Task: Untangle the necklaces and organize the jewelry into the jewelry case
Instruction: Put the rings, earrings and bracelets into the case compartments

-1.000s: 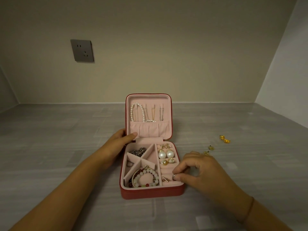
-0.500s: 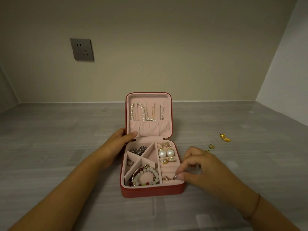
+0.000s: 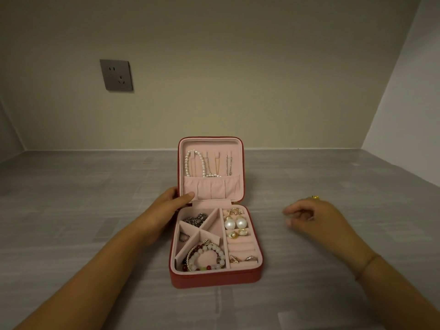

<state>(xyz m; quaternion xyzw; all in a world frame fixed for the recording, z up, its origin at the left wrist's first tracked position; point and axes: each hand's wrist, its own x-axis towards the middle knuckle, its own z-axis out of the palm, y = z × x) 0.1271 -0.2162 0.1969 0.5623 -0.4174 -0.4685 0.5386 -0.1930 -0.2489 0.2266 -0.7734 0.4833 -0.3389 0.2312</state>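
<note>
Fingers of L hand (image 3: 164,210) mostly hidden behind gripped lid (image 3: 234,148) of jewelry case (image 3: 214,279); R hand (image 3: 314,217) fingers loose, blurred, empty.

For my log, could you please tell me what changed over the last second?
The right hand let go of the small silver ring in the front slot of the red square jewelry case and moved to the right. The left hand still holds the lid.

One wide-angle head view looks forward and down from the near side of the grey tabletop (image 3: 95,210), close to the open jewelry case (image 3: 214,279) at centre, facing the far beige wall (image 3: 238,67), with a white side wall (image 3: 414,91) at right
</note>
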